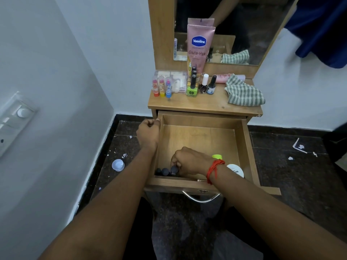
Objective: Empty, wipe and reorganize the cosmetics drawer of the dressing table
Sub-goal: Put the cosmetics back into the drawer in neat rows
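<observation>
- The drawer (pixel 199 136) is pulled well out from under the dressing table's top (pixel 202 104). Most of its wooden bottom is bare.
- What is left inside sits along the near edge. A row of dark-capped bottles stands in the near left corner, and a yellow-green cap (pixel 217 156) and a white round lid (pixel 235 170) are towards the near right.
- The right hand (pixel 189 162) is down inside the drawer, with its fingers curled and pinching the dark-capped bottle (pixel 174 169) at the right end of that row. The two other dark caps (pixel 165 171) stand just beside it on the left.
- A red thread (pixel 215 168) is tied round the right wrist.
- The left hand (pixel 148 132) grips the drawer's left wall near its far corner, with its fingers curled over the edge.
- A curved metal handle (pixel 201 197) sits on the drawer's front.
- On the table top, three small lipsticks (pixel 161 88) stand at the left in front of a clear plastic box (pixel 176 79).
- Beside them to the right stand a green nail polish (pixel 191 89), a brown bottle with a white cap (pixel 204 84) and a blue bottle with a black cap (pixel 211 86).
- A tall pink Vaseline tube (pixel 200 47) stands upright behind them against the mirror (pixel 244 25).
- A pink tube (pixel 225 78) lies on its side at the back, touching a crumpled checked cloth (pixel 244 92) on the right of the top.
- The dark stone floor (pixel 291 175) has scraps of white paper on it, and a white cap (pixel 118 164) near the left wall.
- A switch panel (pixel 16 117) is mounted on that wall.
</observation>
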